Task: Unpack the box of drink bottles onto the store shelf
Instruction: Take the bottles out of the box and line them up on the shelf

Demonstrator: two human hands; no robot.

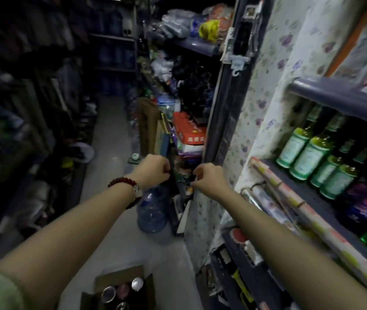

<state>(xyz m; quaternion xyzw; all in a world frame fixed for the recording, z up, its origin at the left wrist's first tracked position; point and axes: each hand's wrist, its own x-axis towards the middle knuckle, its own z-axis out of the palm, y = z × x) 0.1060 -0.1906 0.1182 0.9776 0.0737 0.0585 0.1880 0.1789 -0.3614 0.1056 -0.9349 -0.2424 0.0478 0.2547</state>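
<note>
Brown matt cardboard on the box (120, 285); shiny metal caps (137, 283) inside it; glossy green plastic on the shelved bottles (312, 153); clear bluish plastic water jug (153, 211); dull grey concrete-looking floor (111, 135).

Green bottles (312, 153) on shelf (325, 202)

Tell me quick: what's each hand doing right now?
Left hand: fingers curled, apparently pinching something small and dark; what it is cannot be told.
Right hand: fingers curled the same way; whether it holds anything cannot be told.
</note>
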